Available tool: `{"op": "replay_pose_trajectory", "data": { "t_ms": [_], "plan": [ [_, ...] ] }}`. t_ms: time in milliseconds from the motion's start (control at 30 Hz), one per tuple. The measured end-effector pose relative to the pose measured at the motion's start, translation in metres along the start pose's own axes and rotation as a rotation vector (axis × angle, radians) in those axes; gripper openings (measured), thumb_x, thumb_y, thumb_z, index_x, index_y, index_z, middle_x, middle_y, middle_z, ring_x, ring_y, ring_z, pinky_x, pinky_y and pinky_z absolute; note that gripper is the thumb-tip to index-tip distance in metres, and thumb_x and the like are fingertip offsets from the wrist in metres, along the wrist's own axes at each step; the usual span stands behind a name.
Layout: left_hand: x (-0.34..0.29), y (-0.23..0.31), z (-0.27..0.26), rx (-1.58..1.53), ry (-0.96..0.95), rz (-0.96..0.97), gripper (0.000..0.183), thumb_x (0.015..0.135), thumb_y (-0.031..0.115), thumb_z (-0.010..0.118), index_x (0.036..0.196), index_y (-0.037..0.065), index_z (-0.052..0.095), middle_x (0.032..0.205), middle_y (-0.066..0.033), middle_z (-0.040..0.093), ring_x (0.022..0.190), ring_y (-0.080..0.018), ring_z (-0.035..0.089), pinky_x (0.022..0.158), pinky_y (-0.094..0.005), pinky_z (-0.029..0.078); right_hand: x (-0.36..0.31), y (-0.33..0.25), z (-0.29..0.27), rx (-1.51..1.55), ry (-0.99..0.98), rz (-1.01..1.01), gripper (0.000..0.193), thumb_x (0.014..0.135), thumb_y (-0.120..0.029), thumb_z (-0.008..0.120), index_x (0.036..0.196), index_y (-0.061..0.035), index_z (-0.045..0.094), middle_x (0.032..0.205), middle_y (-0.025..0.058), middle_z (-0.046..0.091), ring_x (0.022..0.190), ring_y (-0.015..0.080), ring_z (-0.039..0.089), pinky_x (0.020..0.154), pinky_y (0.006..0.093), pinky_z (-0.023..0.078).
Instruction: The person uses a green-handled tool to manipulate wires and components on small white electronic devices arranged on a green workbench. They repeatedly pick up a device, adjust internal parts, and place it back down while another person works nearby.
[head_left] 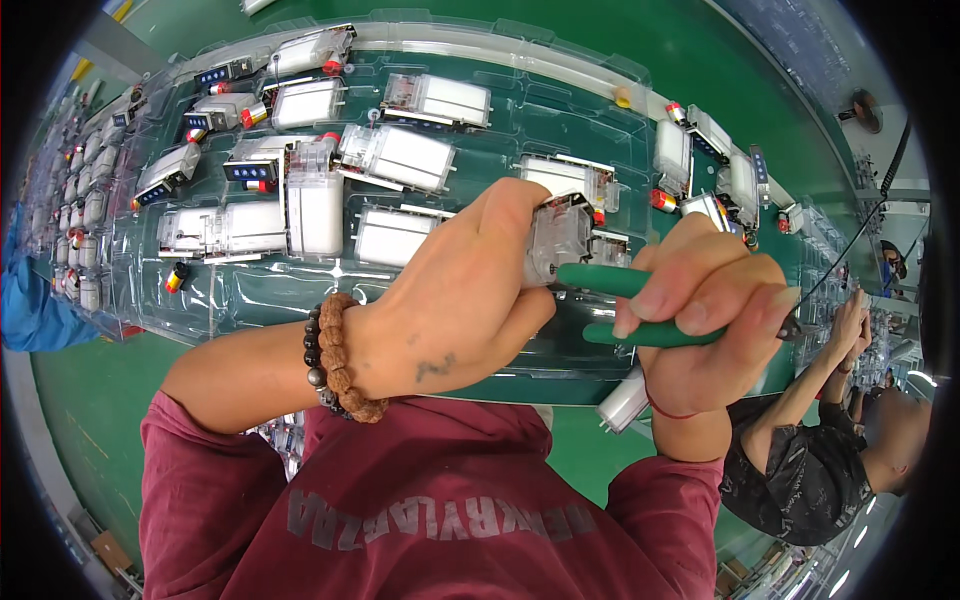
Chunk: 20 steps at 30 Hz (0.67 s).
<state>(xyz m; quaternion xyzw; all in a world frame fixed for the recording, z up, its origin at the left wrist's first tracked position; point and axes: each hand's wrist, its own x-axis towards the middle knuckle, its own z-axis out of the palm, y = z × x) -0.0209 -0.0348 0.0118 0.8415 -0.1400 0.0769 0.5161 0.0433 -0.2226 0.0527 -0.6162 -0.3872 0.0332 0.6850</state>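
My left hand (465,275) is closed round a small clear plastic housing (562,240) with dark parts inside. It hangs over the clear plastic tray (245,300). To its right, my right hand (712,320) is wrapped round green-handled pliers (603,280). The handle ends point left, one close to the housing; whether they touch I cannot tell. A dark metal part of the pliers shows past the fingers on the right; the jaws are mostly hidden. Under and beyond my hands lie white-and-clear devices (405,155), some with circuit boards. My left hand hides part of the nearest ones.
Several small red-and-yellow cylinders (253,115) lie among the devices. Another cluster of devices (690,155) stands at the right. A white cylindrical piece (624,400) shows at the table's near edge. On the right a co-worker in a dark patterned shirt (800,480) works at the same bench.
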Motion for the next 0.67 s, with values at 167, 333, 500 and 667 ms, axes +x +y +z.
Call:
{"op": "replay_pose_trajectory", "data": {
  "t_ms": [167,333,500,667],
  "plan": [
    [0.000,0.000,0.000,0.022,0.006,0.035,0.053,0.076,-0.002,0.062,0.121,-0.008,0.036,0.100,-0.0293,0.052,0.088,-0.0484,0.056,0.074,-0.0498,0.047,-0.003,0.014,0.003,0.088,0.031,-0.166,0.037,0.106,-0.021,0.034,0.085,-0.0039,0.059,0.079,0.0156,0.068,0.057,0.0186,0.060,0.060,0.0302,0.047],
    [0.000,-0.001,0.001,0.039,0.027,0.035,0.053,0.075,-0.003,0.064,0.119,-0.008,0.036,0.100,-0.0290,0.052,0.087,-0.0483,0.056,0.073,-0.0503,0.047,-0.006,0.014,0.005,-0.092,0.008,-0.251,0.032,0.104,-0.018,0.042,0.083,-0.0017,0.062,0.079,0.0154,0.070,0.060,0.0215,0.063,0.055,0.0306,0.047],
    [0.000,0.001,0.000,0.063,0.050,0.037,0.053,0.073,-0.004,0.066,0.118,-0.007,0.037,0.099,-0.0280,0.051,0.088,-0.0471,0.055,0.073,-0.0499,0.046,-0.001,0.010,0.008,-0.268,-0.070,-0.289,0.032,0.101,-0.021,0.046,0.080,-0.0025,0.061,0.074,0.0128,0.068,0.060,0.0204,0.060,0.054,0.0303,0.047],
    [-0.001,-0.003,0.005,0.127,0.053,0.078,0.055,0.072,-0.005,0.067,0.118,-0.007,0.037,0.099,-0.0270,0.050,0.088,-0.0460,0.054,0.073,-0.0500,0.046,0.002,0.001,0.010,-0.414,-0.150,-0.263,0.046,0.107,-0.037,0.036,0.077,-0.0080,0.054,0.069,0.0090,0.066,0.056,0.0193,0.056,0.053,0.0311,0.046]
  ]
}}
